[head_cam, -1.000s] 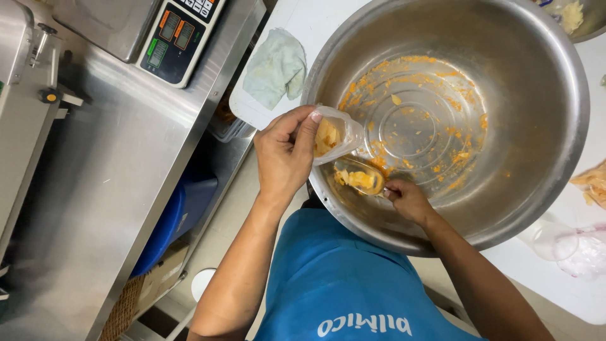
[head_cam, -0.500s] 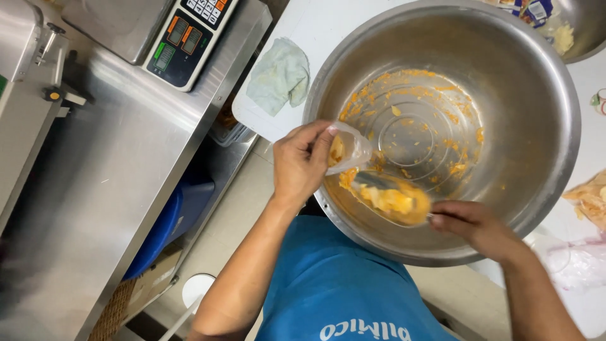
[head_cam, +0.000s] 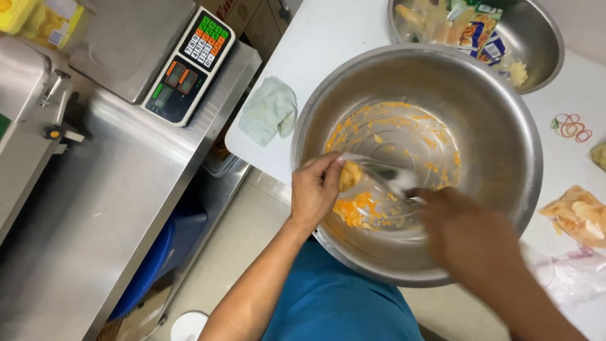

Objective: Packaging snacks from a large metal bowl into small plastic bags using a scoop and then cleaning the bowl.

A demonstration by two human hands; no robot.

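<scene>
Left hand [head_cam: 315, 192], fingers curled over the near rim of the large steel bowl [head_cam: 505, 126], pinching open the mouth of a small clear plastic bag [head_cam: 363, 172] that already contains a lump of orange-yellow paste. Right hand [head_cam: 470, 237], motion-blurred inside the bowl just beside the bag; whether it grasps an implement cannot be told, though a pale blurred streak runs from it toward the bag mouth. More orange paste [head_cam: 353, 211] lies on the bowl floor just below the bag, with smears ringing the bottom. Behind the bowl, a second steel bowl [head_cam: 543, 44] holds packets. On the white table: a crumpled pale cloth [head_cam: 270, 110] at left, rubber bands [head_cam: 571, 125] and filled clear bags [head_cam: 577, 215] at right. On the steel counter to the left, a weighing scale [head_cam: 186, 66].
</scene>
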